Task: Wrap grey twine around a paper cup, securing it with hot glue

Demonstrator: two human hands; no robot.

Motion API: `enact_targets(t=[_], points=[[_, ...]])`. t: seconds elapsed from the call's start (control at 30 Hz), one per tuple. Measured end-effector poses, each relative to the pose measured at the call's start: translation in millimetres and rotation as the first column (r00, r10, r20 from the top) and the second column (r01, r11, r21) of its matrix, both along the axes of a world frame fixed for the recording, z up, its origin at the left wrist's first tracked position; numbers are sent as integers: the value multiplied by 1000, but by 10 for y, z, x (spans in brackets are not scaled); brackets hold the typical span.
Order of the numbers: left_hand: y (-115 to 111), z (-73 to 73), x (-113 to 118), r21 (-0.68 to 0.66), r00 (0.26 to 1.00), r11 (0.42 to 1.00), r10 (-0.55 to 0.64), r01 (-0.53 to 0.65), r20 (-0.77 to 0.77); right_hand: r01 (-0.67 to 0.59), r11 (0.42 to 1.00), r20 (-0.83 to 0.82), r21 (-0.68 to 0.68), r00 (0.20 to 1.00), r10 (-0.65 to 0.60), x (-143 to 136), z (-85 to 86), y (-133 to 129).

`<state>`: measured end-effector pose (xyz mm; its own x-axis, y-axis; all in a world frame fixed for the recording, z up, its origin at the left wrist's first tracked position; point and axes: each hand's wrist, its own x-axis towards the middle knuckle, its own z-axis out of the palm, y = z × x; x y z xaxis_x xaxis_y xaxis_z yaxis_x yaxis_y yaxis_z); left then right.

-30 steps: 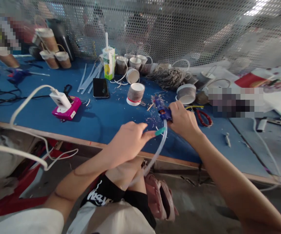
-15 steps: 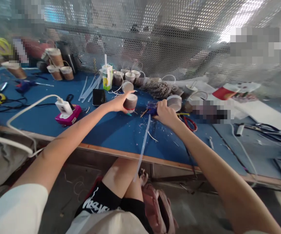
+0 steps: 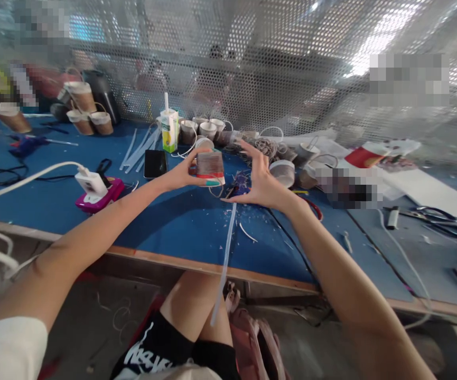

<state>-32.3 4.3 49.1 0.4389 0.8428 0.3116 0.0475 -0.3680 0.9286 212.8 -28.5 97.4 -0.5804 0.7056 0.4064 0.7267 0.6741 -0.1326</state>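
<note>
"Where is room opening for a hand?"

"Bare blue tabletop [image 3: 173, 227] is stretching across the lower centre, left of the translucent stick [image 3: 225, 264] that is jutting past the wooden edge [image 3: 133, 254]."

"What is showing mid-frame?"

"A narrow gap is running between the cup [image 3: 210, 164] in the left hand [image 3: 180, 174] and the spread right hand [image 3: 262, 182]; a blue glue gun [image 3: 240, 181] is crowding it."

"And farther back?"

"White-rimmed cups [image 3: 208, 129] are blocking the upper centre; a mesh panel [image 3: 212, 89] is closing off the top."

The right hand [image 3: 266, 184] hides part of the blue glue gun [image 3: 241, 182]
</note>
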Motion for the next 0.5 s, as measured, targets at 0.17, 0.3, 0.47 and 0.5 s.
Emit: enact_targets(t=[0.17, 0.3, 0.47, 0.5], points=[[-98, 7, 56, -17, 994, 995, -98, 97, -37, -157, 987, -110, -34, 982, 153, -142, -260, 32], [-64, -14, 55, -19, 986, 993, -120, 119, -120, -141, 990, -177, -28, 975, 133, -91, -370, 47], [116, -45, -58, 97, 983, 980, 178, -174, -36, 58, 998, -96, 24, 994, -55, 0, -355, 40], [144, -54, -82, 141, 969, 959, 243, -246, 41, 88, 995, -71, 35, 994, -86, 11, -349, 40]])
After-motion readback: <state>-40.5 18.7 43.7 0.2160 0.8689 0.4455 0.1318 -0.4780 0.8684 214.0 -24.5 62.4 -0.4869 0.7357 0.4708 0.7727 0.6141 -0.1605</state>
